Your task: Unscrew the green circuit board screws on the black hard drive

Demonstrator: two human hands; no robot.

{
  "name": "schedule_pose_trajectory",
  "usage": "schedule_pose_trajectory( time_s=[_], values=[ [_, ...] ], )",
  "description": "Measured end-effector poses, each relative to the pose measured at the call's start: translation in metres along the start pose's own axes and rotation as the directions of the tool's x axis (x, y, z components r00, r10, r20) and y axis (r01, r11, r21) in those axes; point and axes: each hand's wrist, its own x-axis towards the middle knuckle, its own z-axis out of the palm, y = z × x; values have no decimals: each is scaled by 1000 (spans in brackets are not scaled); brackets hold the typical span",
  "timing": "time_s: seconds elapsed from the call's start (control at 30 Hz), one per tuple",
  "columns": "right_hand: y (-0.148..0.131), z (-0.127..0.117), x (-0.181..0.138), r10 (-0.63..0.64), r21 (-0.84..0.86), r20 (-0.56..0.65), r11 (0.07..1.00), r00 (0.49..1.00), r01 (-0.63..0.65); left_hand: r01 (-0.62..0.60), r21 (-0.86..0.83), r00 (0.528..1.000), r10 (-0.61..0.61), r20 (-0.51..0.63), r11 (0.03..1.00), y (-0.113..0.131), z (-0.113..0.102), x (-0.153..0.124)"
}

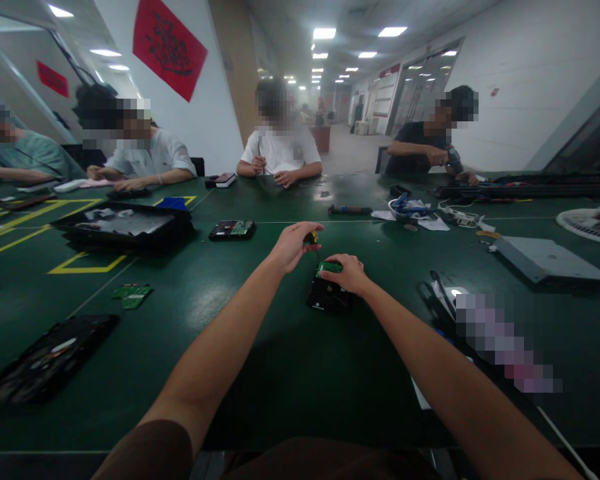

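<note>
A black hard drive with a green circuit board lies on the dark green table in front of me. My right hand rests on its far end, fingers curled over the green board. My left hand is closed round a small screwdriver with a yellow-and-black handle, held upright just above the drive's far left corner.
Another hard drive lies farther back. A black tray sits to the left, loose green boards and a black panel nearer. A grey box and cables are on the right. Several people sit round the table.
</note>
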Motion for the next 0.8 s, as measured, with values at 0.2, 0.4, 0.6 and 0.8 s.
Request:
schedule_pose_trajectory(
  time_s=[0.2,0.4,0.6,0.8],
  values=[
    [-2,-2,-1,1,-5,13,1000,1000,-1,44,-61,999,-44,10,997,-1,1,0],
    [-1,-1,0,-2,0,13,1000,1000,2,6,-21,1000,-7,-27,1000,-4,-1,2],
    [1,2,1,-4,-11,0,1000,1000,4,24,12,1000,-24,-14,1000,-2,0,1],
    [1,2,1,3,-13,2,1000,1000,-3,46,-61,998,-48,-31,997,-5,0,3]
  ],
)
